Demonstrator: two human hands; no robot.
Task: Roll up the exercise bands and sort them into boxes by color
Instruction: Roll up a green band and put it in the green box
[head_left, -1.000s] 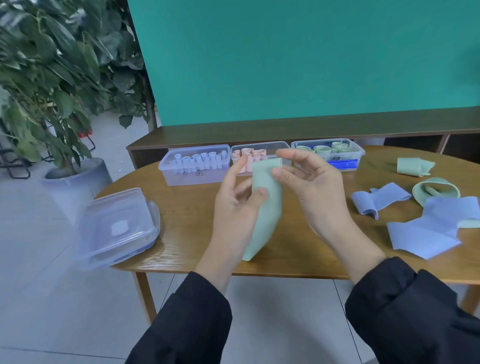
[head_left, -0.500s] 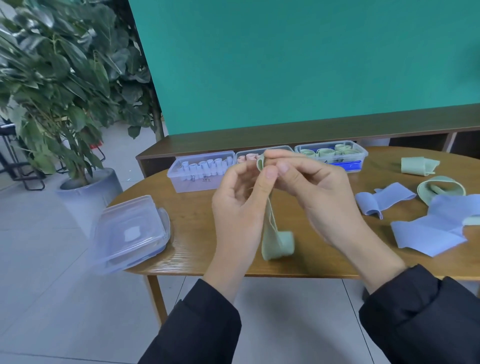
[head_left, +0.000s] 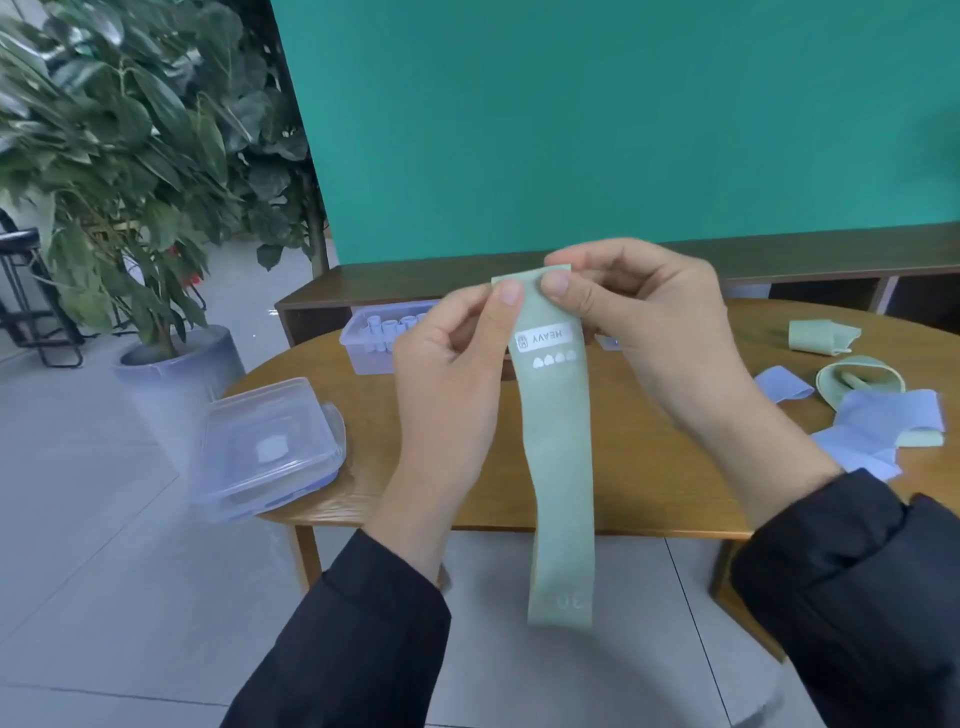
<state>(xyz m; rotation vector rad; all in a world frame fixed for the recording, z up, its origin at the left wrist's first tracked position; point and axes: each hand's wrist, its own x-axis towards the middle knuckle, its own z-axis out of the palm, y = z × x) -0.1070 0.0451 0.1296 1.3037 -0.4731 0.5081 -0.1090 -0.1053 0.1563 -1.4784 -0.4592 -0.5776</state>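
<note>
Both hands pinch the top edge of a pale green band (head_left: 563, 467): the left hand (head_left: 457, 374) holds its upper left corner between thumb and fingers, and the right hand (head_left: 644, 332) holds the upper right corner the same way, thumb tip on the front face. The band hangs straight down, flat and unrolled, in front of the table edge, its lower end over the floor. A white label reading "HEAVY" sits upside down near the top, with a row of small white marks below it. Black sleeves cover both forearms. Behind the hands stands a wooden table (head_left: 649, 483). A clear box (head_left: 371, 340) with pale rolled bands inside sits at its far side, partly hidden by the left hand. A clear lid (head_left: 267, 447) lies upside down at the left end, overhanging the edge. At the right end lie loose bands: a folded green one (head_left: 821, 336), a green loop (head_left: 860, 379), and blue ones (head_left: 883, 426) heaped just beside it. A potted plant (head_left: 130, 182) stands on the floor to the left, and a green wall (head_left: 623, 119) rises behind a low wooden shelf (head_left: 810, 260).
</note>
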